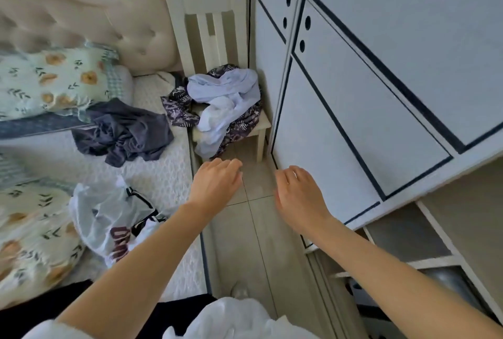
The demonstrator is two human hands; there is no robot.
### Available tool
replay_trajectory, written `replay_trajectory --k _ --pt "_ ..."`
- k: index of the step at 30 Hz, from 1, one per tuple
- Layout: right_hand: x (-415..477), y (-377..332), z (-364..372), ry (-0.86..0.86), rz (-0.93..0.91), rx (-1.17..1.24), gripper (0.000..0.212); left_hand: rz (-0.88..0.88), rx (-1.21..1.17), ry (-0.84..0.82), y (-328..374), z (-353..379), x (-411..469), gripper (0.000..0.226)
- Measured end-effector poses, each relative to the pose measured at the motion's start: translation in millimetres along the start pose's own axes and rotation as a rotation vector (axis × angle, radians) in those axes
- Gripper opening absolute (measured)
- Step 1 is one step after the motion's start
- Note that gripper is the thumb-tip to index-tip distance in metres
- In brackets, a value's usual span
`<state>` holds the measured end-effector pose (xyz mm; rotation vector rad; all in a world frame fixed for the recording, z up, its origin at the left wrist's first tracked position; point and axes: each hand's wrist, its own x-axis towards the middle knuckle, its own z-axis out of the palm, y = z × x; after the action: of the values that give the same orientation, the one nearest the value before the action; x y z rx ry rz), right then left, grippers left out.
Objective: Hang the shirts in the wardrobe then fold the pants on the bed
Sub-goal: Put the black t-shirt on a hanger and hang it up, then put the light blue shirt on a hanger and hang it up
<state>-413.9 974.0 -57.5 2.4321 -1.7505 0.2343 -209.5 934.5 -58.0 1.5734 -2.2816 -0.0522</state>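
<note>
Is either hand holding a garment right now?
No: the left hand and the right hand both hang empty above the floor tiles, short of the clothes heaped on the chair.

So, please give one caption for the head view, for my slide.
Left hand and right hand, both empty, reach toward clothes heaped on the chair beside the wardrobe.

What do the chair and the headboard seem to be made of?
The chair looks like wood painted cream, with rigid flat slats and a smooth finish. The headboard looks padded, in beige fabric or faux leather: button tufts dimple it.
</note>
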Motion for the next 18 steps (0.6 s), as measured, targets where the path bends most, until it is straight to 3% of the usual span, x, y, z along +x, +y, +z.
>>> replay_trajectory --k 10,18 --pt "123.0 1.9 62.1 -0.167 0.022 0.065 0.014 -0.294 -0.027 -0.115 -124.5 32.2 66.3 0.012" --pt "248.0 41.1 112.6 -0.247 -0.022 0.085 0.013 -0.355 -0.016 -0.189 -183.4 75.3 169.8 0.018"
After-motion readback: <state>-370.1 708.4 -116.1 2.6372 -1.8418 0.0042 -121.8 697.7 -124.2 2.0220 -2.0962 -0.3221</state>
